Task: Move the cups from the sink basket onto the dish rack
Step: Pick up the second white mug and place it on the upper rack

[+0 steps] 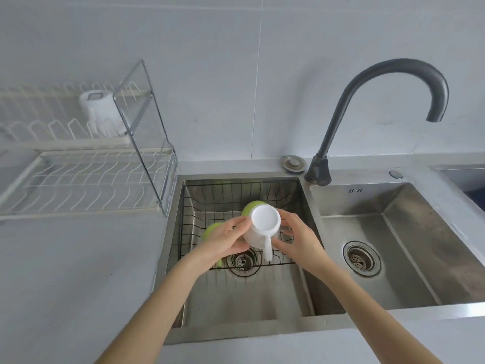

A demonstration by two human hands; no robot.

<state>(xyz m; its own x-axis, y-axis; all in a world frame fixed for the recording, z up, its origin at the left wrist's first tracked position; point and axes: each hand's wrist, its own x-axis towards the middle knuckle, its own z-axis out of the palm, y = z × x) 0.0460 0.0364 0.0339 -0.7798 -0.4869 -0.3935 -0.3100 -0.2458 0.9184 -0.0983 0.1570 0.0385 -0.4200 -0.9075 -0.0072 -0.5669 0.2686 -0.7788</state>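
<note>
One white cup [101, 107] is sitting on the dish rack [78, 179]; I am holding another white cup [262, 228] between my left hand [225, 240] and right hand [299, 239], two green cups [249, 207] waiting in the sink basket [210, 203].

The single head-worn wide-angle camera is looking forward and steeply down from close above the stainless steel double sink [367, 258], facing the pale tiled wall [236, 74]. Its edges are bending, so the white wire dish rack [78, 177] is probably looking more skewed than it really is.
</note>
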